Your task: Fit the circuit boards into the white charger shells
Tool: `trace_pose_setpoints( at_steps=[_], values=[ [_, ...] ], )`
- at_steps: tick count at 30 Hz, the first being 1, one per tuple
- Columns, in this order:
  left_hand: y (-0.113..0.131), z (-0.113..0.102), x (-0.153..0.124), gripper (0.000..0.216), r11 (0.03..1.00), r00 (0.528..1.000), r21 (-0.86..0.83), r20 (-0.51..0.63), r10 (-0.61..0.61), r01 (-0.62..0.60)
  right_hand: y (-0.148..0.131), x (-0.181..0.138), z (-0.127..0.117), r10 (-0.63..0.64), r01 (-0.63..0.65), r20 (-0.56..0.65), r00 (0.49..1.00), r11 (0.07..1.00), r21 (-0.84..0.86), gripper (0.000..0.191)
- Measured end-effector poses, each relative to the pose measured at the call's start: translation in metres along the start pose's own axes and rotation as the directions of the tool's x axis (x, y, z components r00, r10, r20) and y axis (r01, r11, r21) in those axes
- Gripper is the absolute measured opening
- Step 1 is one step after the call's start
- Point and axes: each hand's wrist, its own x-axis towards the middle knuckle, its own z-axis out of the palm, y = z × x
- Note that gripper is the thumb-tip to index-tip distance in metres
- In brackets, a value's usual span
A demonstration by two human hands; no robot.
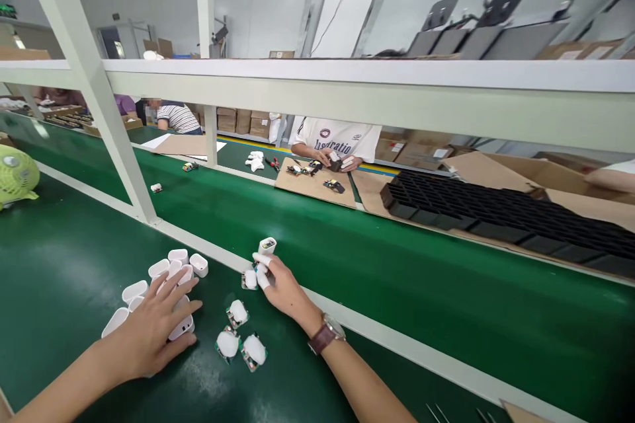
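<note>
My left hand (159, 327) lies with its fingers spread over a cluster of white plastic housings (135, 291), partly hiding them. White finger cots cover the thumb and forefinger of my right hand (280, 287), which wears a watch (327, 334). Those two fingertips pinch the edge of a small circuit board (249, 279) with a white pad on top. Just beyond them, a white housing (268, 246) with electronics showing inside stands on the green belt. Between my hands lie three more padded circuit boards (228, 344).
A pale metal rail (208, 246) separates my table from the belt, and a shelf post (114, 139) rises at left. Across the belt, a person (337, 142) handles parts over cardboard. Black trays (496, 218) stand right; a green fan (17, 175) stands left.
</note>
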Motion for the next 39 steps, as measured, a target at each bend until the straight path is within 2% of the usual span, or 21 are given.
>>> trace_pose_setpoints(
  at_steps=[3, 5, 10, 14, 17, 20, 23, 26, 27, 29, 31, 32, 35, 37, 39],
  values=[
    [0.004, -0.002, -0.003, 0.088, 0.997, 0.997, -0.009, 0.033, 0.075, -0.075, -0.019, 0.006, 0.005, -0.1, 0.099, 0.087, 0.991, 0.995, 0.02, 0.033],
    [0.006, 0.003, -0.004, 0.1, 0.99, 0.988, -0.013, 0.068, 0.141, -0.141, -0.03, 0.01, 0.009, -0.142, 0.14, 0.145, 0.979, 0.99, 0.027, 0.03],
    [-0.006, 0.017, -0.012, 0.08, 0.988, 0.988, 0.043, 0.062, 0.143, -0.146, -0.058, -0.009, 0.012, -0.225, 0.244, 0.278, 0.934, 0.969, -0.035, 0.026],
    [-0.021, 0.006, -0.011, 0.066, 0.993, 0.993, -0.027, 0.004, 0.116, -0.116, -0.073, -0.042, -0.011, -0.188, 0.208, 0.281, 0.941, 0.977, -0.042, 0.038],
    [-0.032, -0.001, 0.009, 0.049, 0.999, 0.995, -0.038, -0.096, 0.012, -0.016, -0.076, -0.056, -0.028, -0.134, 0.157, 0.267, 0.954, 0.985, -0.066, 0.039],
    [-0.044, 0.003, 0.041, 0.038, 0.996, 0.981, 0.028, -0.179, -0.074, 0.08, -0.073, -0.063, -0.037, -0.085, 0.131, 0.273, 0.958, 0.979, -0.156, 0.024],
    [-0.053, 0.011, 0.069, 0.031, 0.993, 0.972, -0.005, -0.204, -0.113, 0.114, -0.068, -0.076, -0.046, 0.018, 0.043, 0.202, 0.979, 0.954, -0.297, 0.017],
    [-0.053, 0.013, 0.081, 0.028, 0.992, 0.967, -0.06, -0.224, -0.123, 0.112, -0.072, -0.103, -0.062, 0.075, -0.014, 0.159, 0.984, 0.935, -0.356, 0.018],
    [-0.051, 0.012, 0.082, 0.028, 0.991, 0.966, -0.076, -0.225, -0.126, 0.111, -0.077, -0.114, -0.066, 0.076, -0.013, 0.157, 0.985, 0.93, -0.368, 0.024],
    [-0.04, 0.007, 0.08, 0.028, 0.986, 0.962, -0.122, -0.234, -0.139, 0.113, -0.094, -0.134, -0.067, 0.037, 0.035, 0.179, 0.983, 0.923, -0.383, 0.054],
    [-0.022, -0.001, 0.076, 0.028, 0.978, 0.954, -0.172, -0.253, -0.158, 0.116, -0.115, -0.143, -0.055, -0.059, 0.155, 0.255, 0.965, 0.915, -0.373, 0.082],
    [-0.011, -0.006, 0.074, 0.028, 0.969, 0.946, -0.218, -0.272, -0.178, 0.119, -0.125, -0.143, -0.045, -0.118, 0.23, 0.309, 0.944, 0.906, -0.355, 0.087],
    [0.025, -0.028, 0.067, 0.023, 0.9, 0.898, -0.419, -0.343, -0.275, 0.116, -0.141, -0.123, -0.006, -0.233, 0.377, 0.403, 0.885, 0.866, -0.329, 0.07],
    [0.045, -0.043, 0.058, 0.022, 0.849, 0.872, -0.518, -0.363, -0.329, 0.105, -0.139, -0.101, 0.014, -0.228, 0.38, 0.397, 0.889, 0.851, -0.362, 0.056],
    [0.06, -0.055, 0.043, 0.022, 0.843, 0.874, -0.529, -0.361, -0.326, 0.095, -0.13, -0.083, 0.018, -0.217, 0.355, 0.356, 0.909, 0.85, -0.39, 0.052]
  ],
)
